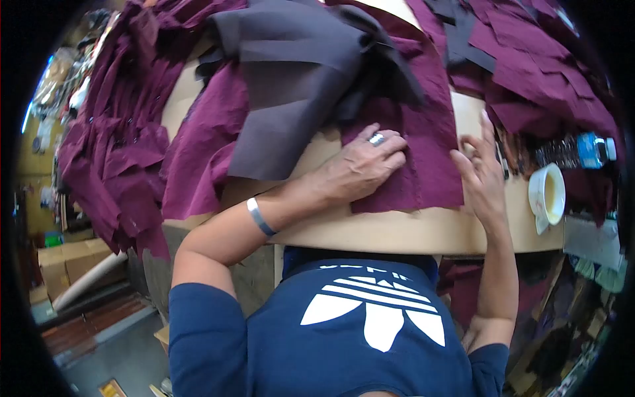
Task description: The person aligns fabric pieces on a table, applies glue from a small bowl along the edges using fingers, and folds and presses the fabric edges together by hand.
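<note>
My left hand [367, 162], with a ring and a metal bracelet, lies on a maroon cloth panel [433, 175] near the table's front edge. Its fingers are curled down on the cloth, and the fingertips are partly hidden. Just off the panel's right edge is my right hand [484, 173], raised, with the index finger stretched out and the thumb apart; nothing shows in it. A dark grey cloth piece [284, 92] lies crumpled beyond my left hand, over part of the maroon cloth. Left of it, another maroon piece [202, 159] spreads toward the table edge.
Piled maroon cloth [119, 145] hangs off the table's left side. More stacked maroon pieces [536, 73] lie at the far right. Near them are a plastic bottle [582, 152] and a white bowl [548, 195] with yellowish contents. Cardboard boxes [73, 264] stand at the left.
</note>
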### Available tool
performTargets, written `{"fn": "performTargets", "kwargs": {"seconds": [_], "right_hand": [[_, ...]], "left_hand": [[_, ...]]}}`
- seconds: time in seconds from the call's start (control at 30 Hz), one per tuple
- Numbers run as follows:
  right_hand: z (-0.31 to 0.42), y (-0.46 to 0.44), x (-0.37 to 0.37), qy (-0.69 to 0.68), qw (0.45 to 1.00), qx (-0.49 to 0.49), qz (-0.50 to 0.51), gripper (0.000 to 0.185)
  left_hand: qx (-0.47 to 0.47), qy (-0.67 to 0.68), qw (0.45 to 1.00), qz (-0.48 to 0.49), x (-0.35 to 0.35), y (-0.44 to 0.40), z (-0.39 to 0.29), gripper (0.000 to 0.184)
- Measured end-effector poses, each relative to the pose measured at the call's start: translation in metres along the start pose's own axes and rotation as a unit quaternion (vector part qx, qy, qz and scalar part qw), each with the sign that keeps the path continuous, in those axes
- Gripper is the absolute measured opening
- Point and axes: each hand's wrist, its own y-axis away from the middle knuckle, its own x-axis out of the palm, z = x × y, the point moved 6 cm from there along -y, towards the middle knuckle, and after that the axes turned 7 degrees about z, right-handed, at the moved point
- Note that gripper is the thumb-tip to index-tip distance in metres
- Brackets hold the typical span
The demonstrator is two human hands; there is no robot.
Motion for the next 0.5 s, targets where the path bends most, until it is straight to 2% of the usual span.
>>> {"fn": "performTargets", "kwargs": {"seconds": [0.23, 0.3, 0.37, 0.5], "right_hand": [[0.001, -0.018, 0.023, 0.11, 0.992, -0.046, -0.041, 0.072], [-0.002, -0.017, 0.023, 0.112, 0.991, -0.057, -0.044, 0.073], [0.0, -0.015, 0.026, 0.113, 0.983, -0.12, -0.077, 0.073], [-0.004, -0.012, 0.027, 0.12, 0.978, -0.147, -0.089, 0.072]], "left_hand": [[-0.009, 0.032, 0.999, 0.009, 0.004, 0.001, 0.004, 0.025], [-0.001, 0.013, 1.0, 0.017, 0.006, 0.001, 0.003, 0.029], [0.011, 0.003, 1.0, 0.022, 0.006, 0.001, 0.003, 0.034], [-0.017, 0.012, 1.0, 0.021, 0.008, 0.001, 0.004, 0.039]]}}
